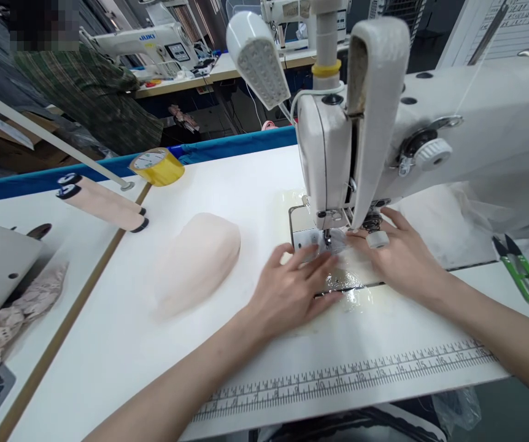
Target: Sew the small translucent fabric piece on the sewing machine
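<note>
My left hand (292, 285) lies on the bed of a white sewing machine (324, 153), fingers stretched out and slightly blurred, just in front of the needle area. My right hand (400, 255) reaches in from the other side, its fingers apart and partly hidden behind the machine's white knob (377, 239). Between the fingertips, under the needle, is a small clear piece (335, 240) that I cannot make out well. No cloth shows in either hand. Left of my left hand, a pale pink moulded cup (207, 255) rests on the white tabletop (154, 356).
Green thread snips (522, 273) lie at right beside pale fabric (444, 224). Two pink thread spools (101, 205) and yellow tape (156, 167) are at back left. Lace (11, 328) lies at far left. A printed ruler (338, 383) runs along the front edge. A person (84, 92) sits beyond.
</note>
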